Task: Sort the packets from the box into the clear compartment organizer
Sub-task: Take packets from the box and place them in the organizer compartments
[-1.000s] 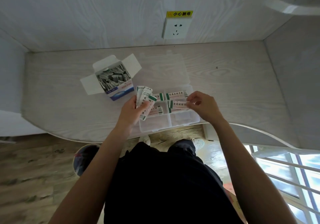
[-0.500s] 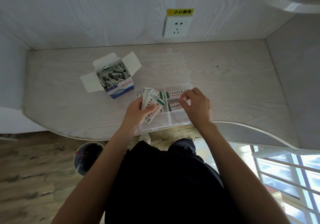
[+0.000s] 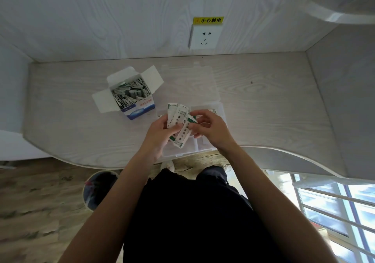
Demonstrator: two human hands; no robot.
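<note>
Right now the left hand [image 3: 160, 132] grips a fanned bunch of packets [image 3: 178, 120] just above the near left part of the organizer [image 3: 220, 110], thumb laid across their faces and fingers curled behind. The right hand [image 3: 211, 128] has come in from the right and appears to pinch the edge of the rightmost packet between thumb and forefinger, though the exact contact is hard to make out. The organizer sits open at the near edge of the table [image 3: 263, 104], its clear lid lying flat on the far side; most of its compartments are hidden under the hands, so I cannot tell how full they are. The box [image 3: 140, 108] stands to the far left of the organizer, flaps open and packed with more packets. The step in hand looks like peeling one packet off the fan to drop it into a compartment. To do that well, the right hand should slide only the outermost packet sideways while the left thumb eases just enough to free it and holds the others firm. Pulling along the packet's length rather than lifting should keep its neighbours from coming with it. Then lay it flat, lined up with the compartment's long side. The main risk is that slick packets slip together and the fan spills. With the box nearly full, the task seems far from done.
</note>
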